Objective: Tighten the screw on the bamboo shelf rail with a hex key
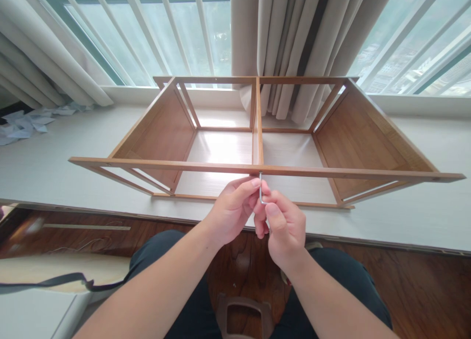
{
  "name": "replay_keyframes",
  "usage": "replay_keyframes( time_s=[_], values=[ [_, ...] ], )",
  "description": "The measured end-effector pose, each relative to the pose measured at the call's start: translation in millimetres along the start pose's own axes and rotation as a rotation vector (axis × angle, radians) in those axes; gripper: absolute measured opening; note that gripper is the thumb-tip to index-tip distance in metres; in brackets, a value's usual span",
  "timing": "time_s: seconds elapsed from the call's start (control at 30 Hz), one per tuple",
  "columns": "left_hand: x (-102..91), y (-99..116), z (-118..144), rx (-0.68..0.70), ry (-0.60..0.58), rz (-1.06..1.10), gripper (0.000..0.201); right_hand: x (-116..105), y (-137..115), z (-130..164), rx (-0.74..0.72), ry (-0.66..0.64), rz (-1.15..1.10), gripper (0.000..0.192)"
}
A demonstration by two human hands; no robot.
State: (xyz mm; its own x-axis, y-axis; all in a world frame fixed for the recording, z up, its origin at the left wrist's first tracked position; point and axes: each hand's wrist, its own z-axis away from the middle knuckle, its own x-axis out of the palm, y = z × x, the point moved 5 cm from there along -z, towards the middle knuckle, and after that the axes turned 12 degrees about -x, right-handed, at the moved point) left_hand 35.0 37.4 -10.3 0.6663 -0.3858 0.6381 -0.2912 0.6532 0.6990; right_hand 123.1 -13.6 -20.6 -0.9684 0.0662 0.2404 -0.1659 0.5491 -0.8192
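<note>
L-shaped key (pixel 261 191) is between my hands, long arm pointing away from me, far tip at the near rail (pixel 331 172) of the wooden frame (pixel 258 118). Contact point is by the middle upright; can't see how deep the tip sits.

Right hand (pixel 283 221): thumb and fingers pinch the bent end. Left hand (pixel 231 209): thumb and fingertips close around the long arm, nearer the rail. Hands almost touch each other.

Frame sits on the white ledge (pixel 412 221), directly ahead of both hands. 2 bays, 1 on each side of the upright. Left panel (pixel 162 128) slants away ahead-left of my hands, right panel (pixel 371 125) ahead-right. Near rail runs past both panels at its ends.

Room: ledge front edge passes just under my hands. Behind it there's a drop to the dark wood floor (pixel 423 275), with my 2 knees flanking the gap below my wrists. Ledge continues left and right of the frame. Beyond the frame: curtain (pixel 279 44) straight ahead, barred window (pixel 128 35) ahead-left. Paper scraps (pixel 25 123) lie far left of my left hand.
</note>
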Motion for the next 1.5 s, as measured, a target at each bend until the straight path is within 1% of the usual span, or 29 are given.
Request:
replay_keyframes(
  time_s=[0.3, 0.47, 0.53, 0.7, 0.77, 1.0, 1.17, 1.3, 1.4, 1.5],
  values=[
    [1.6, 2, 5, -0.017, 0.014, -0.060, 0.031, -1, -2, 0, 0.029, -0.038, 0.078, 0.030],
    [3.9, 5, 11, -0.005, 0.005, -0.100, 0.029, -2, -10, -1, -0.056, -0.089, 0.176, 0.036],
    [3.3, 6, 12, 0.010, 0.023, -0.091, 0.028, -2, -11, 0, -0.071, -0.099, 0.205, 0.034],
    [-2.6, 4, 8, 0.007, 0.110, -0.083, 0.028, -5, -5, 1, -0.050, -0.058, 0.258, 0.027],
    [-3.5, 3, 6, 0.001, 0.118, -0.075, 0.027, -5, -3, 1, -0.045, -0.046, 0.269, 0.025],
    [0.2, 2, 5, -0.008, 0.056, -0.069, 0.027, -4, -6, 0, -0.100, -0.015, 0.297, 0.024],
    [-0.3, 2, 1, -0.002, 0.048, -0.056, 0.027, -8, -1, 1, -0.079, 0.039, 0.319, 0.024],
    [0.4, 0, -1, -0.008, 0.012, -0.057, 0.026, -11, 2, 2, -0.059, 0.051, 0.333, 0.027],
    [2.0, 0, -1, -0.010, -0.012, -0.044, 0.025, -11, -1, 1, -0.068, 0.058, 0.357, 0.028],
    [3.8, 1, -1, 0.003, -0.029, -0.015, 0.022, -9, -11, -4, -0.117, 0.049, 0.429, 0.028]
  ],
)
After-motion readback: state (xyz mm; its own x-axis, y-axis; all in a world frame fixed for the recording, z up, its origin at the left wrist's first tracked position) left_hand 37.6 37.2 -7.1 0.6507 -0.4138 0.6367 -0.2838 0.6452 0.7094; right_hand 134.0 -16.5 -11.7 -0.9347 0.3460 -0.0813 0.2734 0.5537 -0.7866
